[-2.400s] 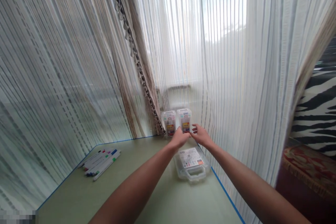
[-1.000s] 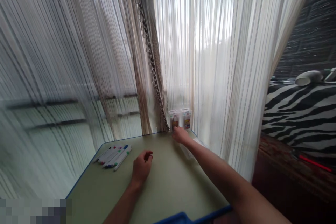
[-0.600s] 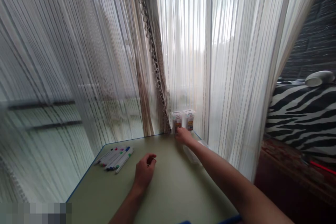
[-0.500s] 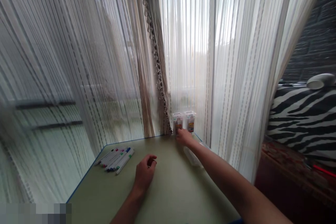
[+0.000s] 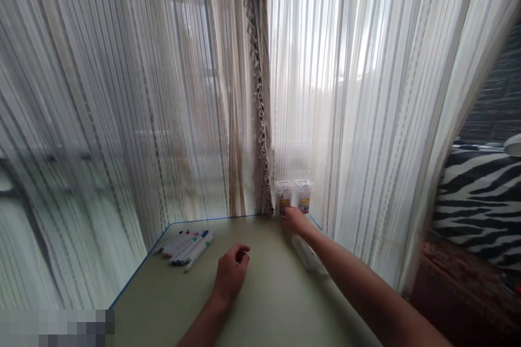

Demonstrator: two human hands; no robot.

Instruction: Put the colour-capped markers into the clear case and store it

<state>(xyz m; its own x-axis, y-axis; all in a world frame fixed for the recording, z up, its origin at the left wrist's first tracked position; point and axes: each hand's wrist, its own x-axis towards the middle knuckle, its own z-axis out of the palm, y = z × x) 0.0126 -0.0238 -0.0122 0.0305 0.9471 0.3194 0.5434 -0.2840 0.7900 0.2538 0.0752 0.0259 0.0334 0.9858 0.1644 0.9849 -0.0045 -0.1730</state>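
Observation:
My right hand (image 5: 293, 220) reaches to the far corner of the green table (image 5: 260, 303). Its fingers stretch forward and touch the foot of the left of two small clear boxes (image 5: 283, 197) with coloured labels. The second small box (image 5: 304, 196) stands just right of it, against the curtain. A flat clear plastic case (image 5: 307, 255) lies partly hidden under my right forearm. My left hand (image 5: 232, 275) rests on the middle of the table with its fingers curled in, and nothing shows in it.
Several coloured markers (image 5: 187, 243) lie side by side at the table's left edge, which has a blue border. Striped sheer curtains (image 5: 122, 92) hang close around the far sides. A zebra-patterned seat (image 5: 480, 195) stands to the right.
My left hand has left the boxes and come back to rest curled on the table's middle. My right hand stays at the left box. The view has shifted a little.

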